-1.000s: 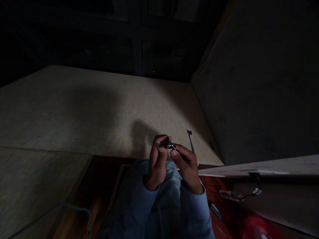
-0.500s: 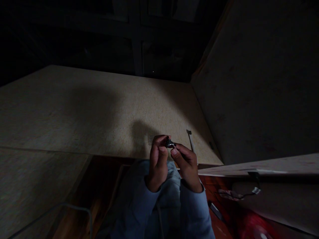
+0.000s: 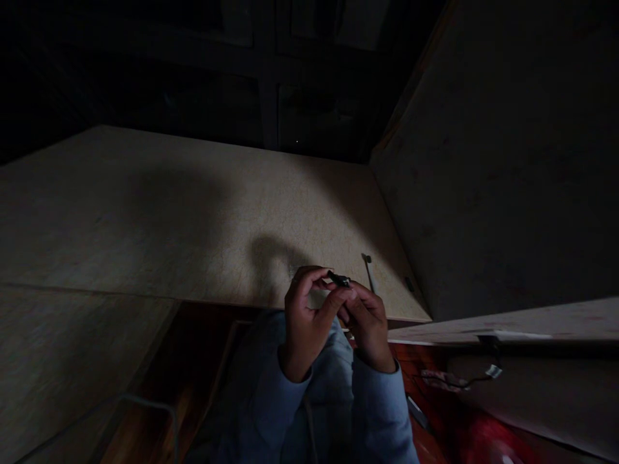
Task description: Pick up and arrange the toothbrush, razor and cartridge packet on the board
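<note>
Both of my hands meet above the table's near edge, around one small dark, shiny object [image 3: 340, 279] whose kind I cannot make out in the dim light. My left hand [image 3: 309, 312] has its fingertips at the object's left end, while its thumb reaches across to the right. Thumb and fingers of my right hand [image 3: 370, 322] pinch the right end. Just behind the right hand, a slim pale stick with a small dark tip [image 3: 371, 274] lies on the tabletop [image 3: 290, 200]. My fingers cover the object's lower side.
A pale upright panel [image 3: 493, 180] borders the table on the right, with a small dark item [image 3: 409, 284] near its foot. Below right are a dark cable with a white tag [image 3: 494, 370] and a red item [image 3: 493, 438]. Another cable [image 3: 145, 403] curves at lower left.
The dark object has turned flatter and shifted slightly right. My left thumb has moved across to the right, touching or very near my right thumb.
</note>
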A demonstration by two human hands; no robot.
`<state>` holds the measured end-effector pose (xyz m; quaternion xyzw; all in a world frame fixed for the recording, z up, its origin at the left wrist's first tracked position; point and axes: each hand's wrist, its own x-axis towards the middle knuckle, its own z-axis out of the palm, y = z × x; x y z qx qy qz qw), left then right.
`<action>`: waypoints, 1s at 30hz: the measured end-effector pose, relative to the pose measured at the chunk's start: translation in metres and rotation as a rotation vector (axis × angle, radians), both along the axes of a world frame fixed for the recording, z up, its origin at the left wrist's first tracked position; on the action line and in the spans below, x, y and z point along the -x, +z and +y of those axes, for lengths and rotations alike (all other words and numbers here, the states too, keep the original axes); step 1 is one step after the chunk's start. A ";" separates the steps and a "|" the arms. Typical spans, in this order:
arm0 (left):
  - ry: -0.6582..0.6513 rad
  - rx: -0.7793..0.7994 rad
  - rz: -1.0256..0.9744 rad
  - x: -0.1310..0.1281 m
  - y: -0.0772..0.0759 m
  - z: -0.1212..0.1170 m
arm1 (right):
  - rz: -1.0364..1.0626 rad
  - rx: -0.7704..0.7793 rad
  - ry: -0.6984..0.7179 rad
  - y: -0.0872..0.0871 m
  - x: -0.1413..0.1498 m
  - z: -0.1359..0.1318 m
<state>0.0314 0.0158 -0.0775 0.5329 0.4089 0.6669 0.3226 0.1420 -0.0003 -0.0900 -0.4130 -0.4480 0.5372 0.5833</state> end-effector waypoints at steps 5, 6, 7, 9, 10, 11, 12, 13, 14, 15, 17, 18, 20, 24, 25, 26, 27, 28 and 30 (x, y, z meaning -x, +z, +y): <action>0.032 -0.027 0.058 0.003 0.004 -0.002 | 0.043 0.009 0.042 0.001 0.000 0.000; 0.031 -0.024 0.056 0.003 0.005 -0.002 | 0.050 0.016 0.046 0.001 0.000 0.000; 0.031 -0.021 0.051 0.004 0.006 -0.003 | 0.056 0.022 0.053 0.001 0.000 -0.001; 0.028 -0.025 0.050 0.006 0.007 -0.003 | 0.080 0.036 0.061 0.002 0.000 -0.001; 0.021 -0.037 0.060 0.007 0.008 -0.003 | 0.095 0.043 0.062 0.003 0.000 -0.001; 0.011 -0.057 0.077 0.008 0.009 -0.003 | 0.111 0.049 0.062 0.004 0.001 -0.001; 0.002 -0.082 0.097 0.009 0.010 -0.002 | 0.125 0.057 0.064 0.005 0.001 -0.001; -0.006 -0.106 0.117 0.010 0.010 -0.001 | 0.138 0.067 0.070 0.007 0.002 -0.001; -0.009 -0.126 0.133 0.011 0.011 0.000 | 0.149 0.078 0.080 0.009 0.003 -0.001; -0.009 -0.142 0.145 0.011 0.012 0.000 | 0.159 0.093 0.094 0.011 0.004 -0.001; 0.000 -0.151 0.159 0.012 0.012 0.002 | 0.189 0.130 0.120 0.014 0.005 0.000; 0.005 -0.150 0.166 0.012 0.012 0.002 | 0.209 0.151 0.128 0.016 0.006 0.000; 0.017 -0.146 0.182 0.011 0.012 0.002 | 0.257 0.194 0.139 0.018 0.008 0.001; 0.032 -0.118 0.196 0.011 0.008 0.001 | 0.312 0.242 0.154 0.017 0.010 0.002; 0.034 -0.109 0.194 0.012 0.007 0.002 | 0.312 0.246 0.154 0.016 0.010 0.002; 0.036 -0.104 0.194 0.013 0.007 0.003 | 0.309 0.249 0.153 0.015 0.010 0.002; 0.041 -0.104 0.196 0.015 0.006 0.004 | 0.304 0.253 0.154 0.014 0.010 0.002; 0.047 -0.108 0.202 0.016 0.005 0.005 | 0.299 0.256 0.158 0.013 0.009 0.002; 0.058 -0.118 0.227 0.020 0.004 0.007 | 0.291 0.263 0.173 0.013 0.008 0.002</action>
